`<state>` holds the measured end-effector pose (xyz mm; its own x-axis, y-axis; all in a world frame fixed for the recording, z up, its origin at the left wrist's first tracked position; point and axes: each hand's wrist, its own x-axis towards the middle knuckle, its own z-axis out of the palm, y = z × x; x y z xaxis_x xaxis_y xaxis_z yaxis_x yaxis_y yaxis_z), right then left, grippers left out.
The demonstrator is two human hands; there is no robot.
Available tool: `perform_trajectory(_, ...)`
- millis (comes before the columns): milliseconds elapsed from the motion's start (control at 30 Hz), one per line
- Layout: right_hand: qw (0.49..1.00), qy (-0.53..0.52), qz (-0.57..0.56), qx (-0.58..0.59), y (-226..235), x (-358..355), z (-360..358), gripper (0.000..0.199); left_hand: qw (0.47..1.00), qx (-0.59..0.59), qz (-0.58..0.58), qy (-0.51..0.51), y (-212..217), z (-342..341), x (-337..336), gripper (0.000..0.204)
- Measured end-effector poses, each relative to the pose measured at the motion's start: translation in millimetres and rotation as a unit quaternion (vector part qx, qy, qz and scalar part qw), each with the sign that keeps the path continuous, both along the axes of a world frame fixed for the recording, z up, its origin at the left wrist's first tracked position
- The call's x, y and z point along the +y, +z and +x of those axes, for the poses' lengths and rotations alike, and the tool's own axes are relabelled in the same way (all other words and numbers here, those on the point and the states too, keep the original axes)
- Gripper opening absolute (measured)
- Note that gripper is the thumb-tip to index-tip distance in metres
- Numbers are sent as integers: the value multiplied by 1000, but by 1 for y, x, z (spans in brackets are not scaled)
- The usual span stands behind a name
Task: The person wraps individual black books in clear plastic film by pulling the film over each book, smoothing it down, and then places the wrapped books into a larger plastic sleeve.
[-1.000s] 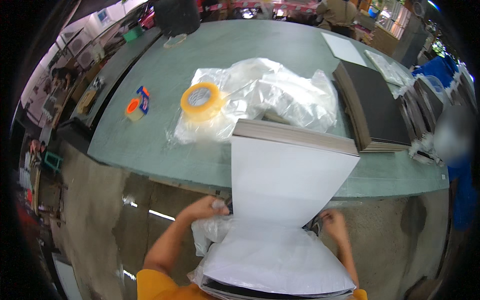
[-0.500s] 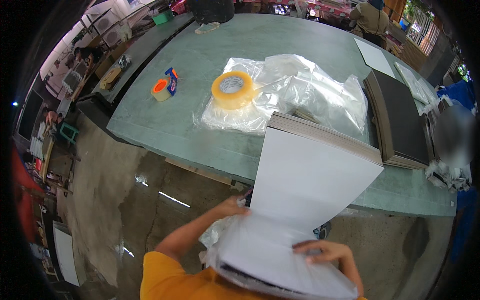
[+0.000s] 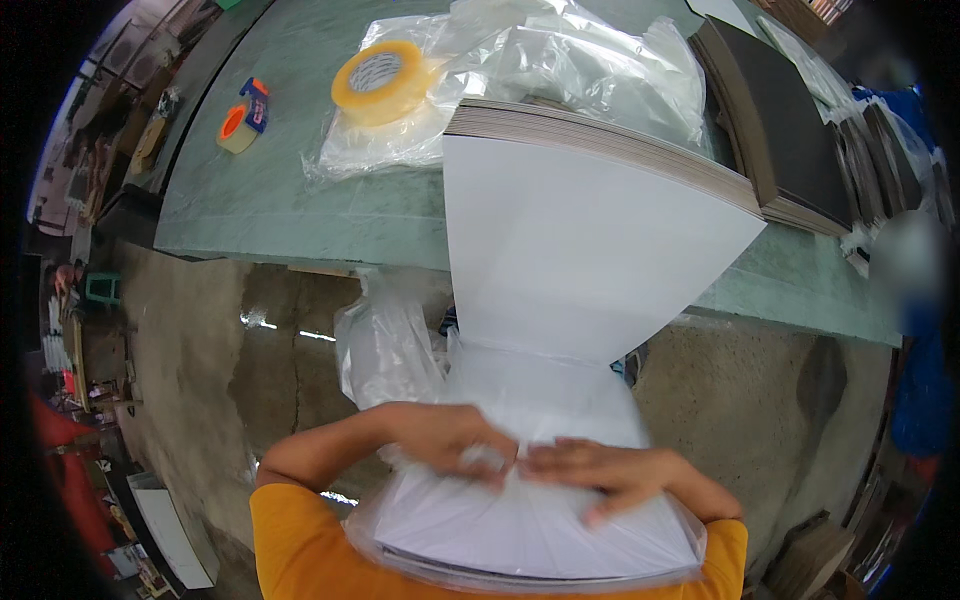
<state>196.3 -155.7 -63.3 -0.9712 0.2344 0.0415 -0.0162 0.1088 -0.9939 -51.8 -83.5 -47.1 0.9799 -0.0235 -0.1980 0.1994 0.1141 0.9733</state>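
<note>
A thick stack of white-faced boards (image 3: pixel 590 230) juts over the table's front edge, its layered grey-brown edges facing away from me. On its near end, against my body, lies a white pack (image 3: pixel 540 535) in a clear plastic bag (image 3: pixel 388 345), whose loose part hangs out on the left. My left hand (image 3: pixel 460 442) is closed, with curled fingers pinching the plastic over the middle of the pack. Beside it my right hand (image 3: pixel 605 470) lies open on the plastic, fingers stretched toward the left hand. Both hands are slightly blurred.
On the green table (image 3: pixel 270 200), a large clear tape roll (image 3: pixel 378 83) rests on clear plastic bags (image 3: pixel 590 60). A small tape dispenser (image 3: pixel 245 118) sits at left. Dark-topped boards (image 3: pixel 785 120) are stacked at right. A green stool (image 3: pixel 102 288) stands far left.
My left hand has moved from the stack's left side over the pack's middle, bringing plastic along. My right hand has shifted left and flattened. The view has tilted down.
</note>
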Motion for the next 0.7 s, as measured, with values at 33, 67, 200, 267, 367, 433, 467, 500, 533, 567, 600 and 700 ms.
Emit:
perform_trajectory(33,995,-29,-60,-69,-33,-9,-2,68,995,77,43,41,-33,5,-3,20)
perform_trajectory(67,988,-50,-94,-114,-70,-12,-1,67,980,155,86,85,-71,6,-7,20)
perform_trajectory(200,953,-128,-18,-274,-117,15,5,66,909,90,321,250,-144,24,8,20)
perform_trajectory(267,944,-154,-86,-281,-87,53,-4,60,887,49,339,311,-106,58,32,19)
perform_trajectory(367,915,-336,-165,-148,-27,83,-14,42,855,-74,261,443,-20,89,59,20)
perform_trajectory(433,898,-375,-200,-113,6,93,-5,34,741,-176,379,525,13,76,89,19)
perform_trajectory(467,891,-383,-217,-107,11,95,4,30,761,-122,219,598,41,64,97,17)
perform_trajectory(500,899,-391,-189,-59,14,89,14,26,754,-61,53,651,72,49,100,15)
perform_trajectory(533,895,-399,-198,-13,11,83,21,25,771,-43,60,632,89,30,105,16)
perform_trajectory(567,892,-402,-205,30,6,80,26,25,792,-20,94,603,90,27,103,17)
perform_trajectory(600,887,-403,-212,73,4,81,27,24,809,3,129,574,90,23,102,19)
perform_trajectory(700,851,-470,-184,146,10,82,11,30,869,45,219,442,43,51,65,23)
